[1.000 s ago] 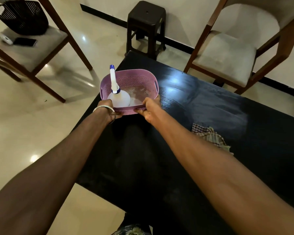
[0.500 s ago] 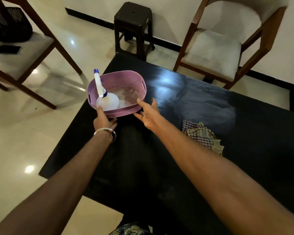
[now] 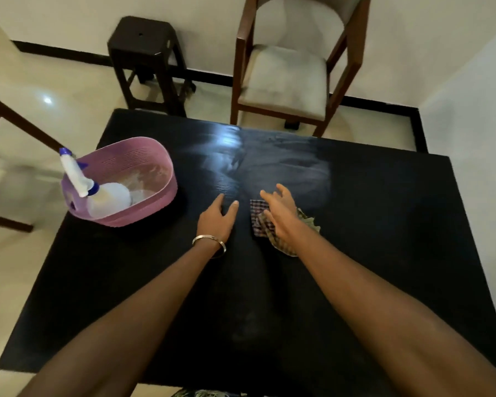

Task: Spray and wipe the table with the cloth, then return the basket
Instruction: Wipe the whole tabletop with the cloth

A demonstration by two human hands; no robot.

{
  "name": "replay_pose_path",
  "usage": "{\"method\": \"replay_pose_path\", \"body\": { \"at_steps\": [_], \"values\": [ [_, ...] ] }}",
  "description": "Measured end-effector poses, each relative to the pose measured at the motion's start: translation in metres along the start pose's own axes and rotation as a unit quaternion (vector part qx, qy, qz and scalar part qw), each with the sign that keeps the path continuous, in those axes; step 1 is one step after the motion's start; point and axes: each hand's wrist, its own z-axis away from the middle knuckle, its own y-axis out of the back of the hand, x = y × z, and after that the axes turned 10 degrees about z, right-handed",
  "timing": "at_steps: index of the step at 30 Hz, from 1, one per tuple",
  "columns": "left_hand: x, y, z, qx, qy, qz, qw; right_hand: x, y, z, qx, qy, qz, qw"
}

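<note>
Two bare hands reach over the dark surface point(image 3: 384, 224): the right grip point(image 3: 281, 216), fingers spread, hovers above the checked cloth point(image 3: 258, 216); the left grip point(image 3: 216, 220) lies relaxed beside it. The pink basket point(image 3: 155, 164) (spray bottle point(image 3: 103, 196) inside) sits well left.

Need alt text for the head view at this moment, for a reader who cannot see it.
Two bare hands reach over a black table: the right hand is open above a crumpled checked cloth, and the left hand is open beside it. A purple basket holding a spray bottle stands at the table's left edge.
</note>
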Motion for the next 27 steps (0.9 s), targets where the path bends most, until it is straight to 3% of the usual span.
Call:
{"method": "replay_pose_path", "body": {
  "at_steps": [3,5,8,10,12,20,27],
  "values": [
    [0.009,-0.024,-0.011,-0.056,-0.07,-0.096,0.991,0.01,0.035,0.0,0.065,0.089,0.166,0.98],
    [0.013,-0.035,-0.018,-0.088,-0.116,-0.152,0.978,0.024,0.055,0.006,0.09,0.183,0.289,0.935],
    [0.015,-0.045,-0.031,-0.113,-0.155,-0.209,0.959,0.056,0.073,0.009,0.018,0.31,0.475,0.823],
    [0.014,-0.046,-0.038,-0.115,-0.175,-0.242,0.947,0.076,0.076,0.01,-0.035,0.311,0.595,0.741],
    [0.012,-0.044,-0.047,-0.113,-0.183,-0.271,0.938,0.091,0.073,0.005,-0.034,0.297,0.658,0.691],
    [0.009,-0.03,-0.091,-0.105,-0.199,-0.307,0.925,0.065,0.046,-0.054,0.028,0.285,0.683,0.672],
    [0.029,-0.028,-0.144,-0.096,-0.192,-0.303,0.928,-0.003,0.024,-0.135,0.046,0.252,0.669,0.698]
  ]
}}
